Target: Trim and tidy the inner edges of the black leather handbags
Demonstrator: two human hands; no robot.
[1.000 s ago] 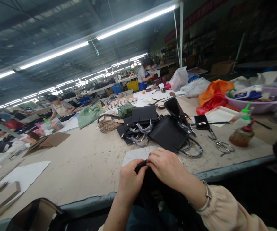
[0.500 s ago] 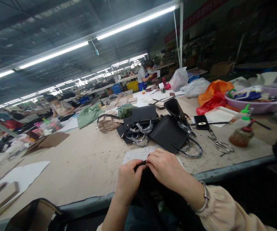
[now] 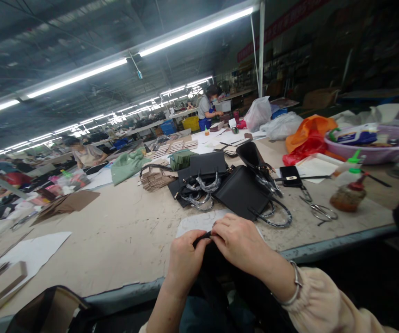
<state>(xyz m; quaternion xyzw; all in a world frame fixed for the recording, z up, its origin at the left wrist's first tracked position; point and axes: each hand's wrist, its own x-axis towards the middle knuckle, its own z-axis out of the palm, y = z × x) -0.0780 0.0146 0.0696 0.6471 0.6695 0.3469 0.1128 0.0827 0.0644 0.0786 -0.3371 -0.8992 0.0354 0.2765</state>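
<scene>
Both hands meet at the table's near edge, gripping a thin black strip (image 3: pixel 203 238). My left hand (image 3: pixel 185 256) pinches its left end between thumb and fingers. From the other side, my right hand (image 3: pixel 236 240) is closed on the same strip, fingers bent over it. Whether the strip belongs to a larger black piece below is lost in the dark. Just beyond my hands, a white sheet (image 3: pixel 197 223) lies partly under a black handbag (image 3: pixel 242 192). Another black handbag (image 3: pixel 206 164) is behind it, its handles wrapped in clear film.
To the right are scissors (image 3: pixel 320 212), a brown glue bottle (image 3: pixel 348 196), a phone (image 3: pixel 290 176) and a purple basin (image 3: pixel 376 155). Stacked brown pieces (image 3: pixel 157 178) stand behind the bags. An open dark case (image 3: pixel 46 310) is at lower left. Co-workers are at tables farther back.
My hands and the strip have hardly moved. At the back, a co-worker's arm has shifted, and the dark red item near their hands no longer shows.
</scene>
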